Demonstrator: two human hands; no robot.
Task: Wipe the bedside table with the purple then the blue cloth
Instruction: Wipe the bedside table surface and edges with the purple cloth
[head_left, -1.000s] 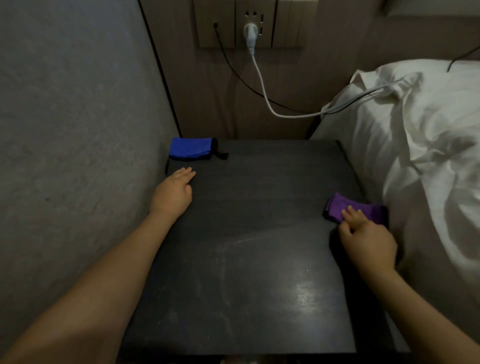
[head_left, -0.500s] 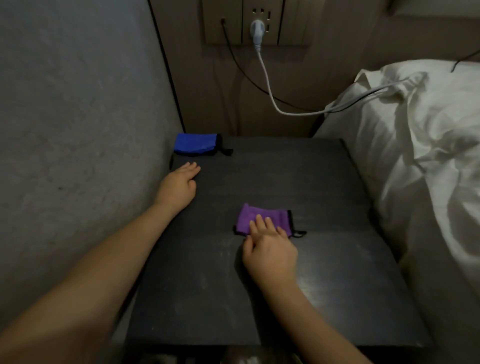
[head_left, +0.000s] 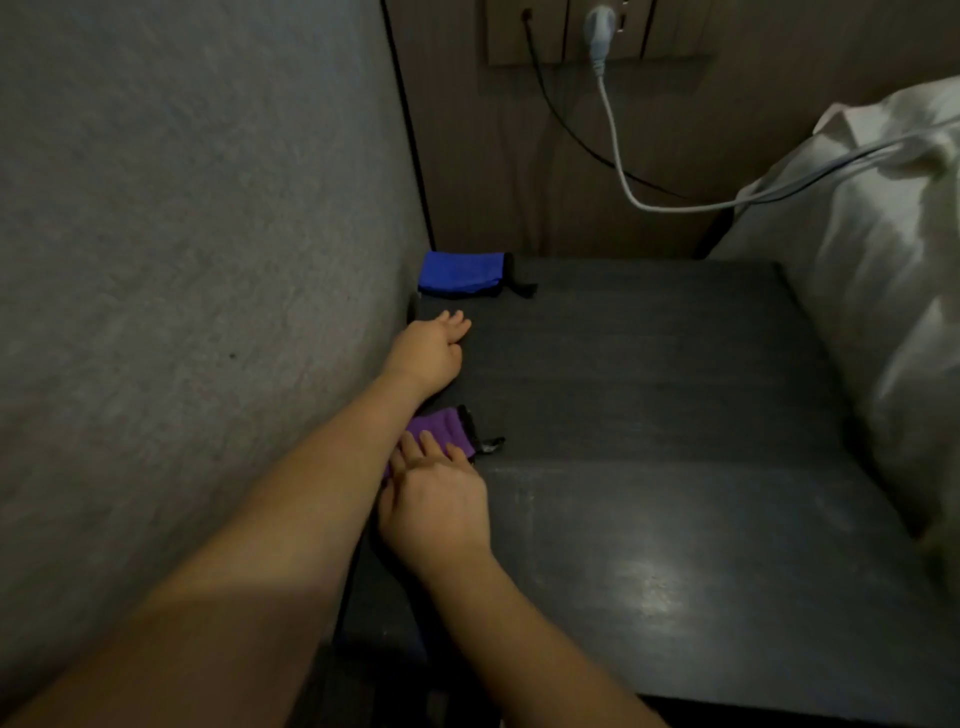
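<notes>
The dark bedside table fills the middle of the view. A folded purple cloth with black trim lies near the table's left edge, partly hidden under my left forearm. My right hand presses flat on it, fingers spread over its near side. My left hand rests palm down on the table's left side, empty. Just beyond its fingertips, in the far left corner, lies a folded blue cloth with black trim, untouched.
A grey wall runs along the table's left side. White bedding bulges against the right edge. Behind the table a socket panel holds a white cable and a black one trailing to the bed.
My right hand has swept the purple cloth across the table from the right edge to the left edge, up against my left forearm. My left hand has stayed put.
</notes>
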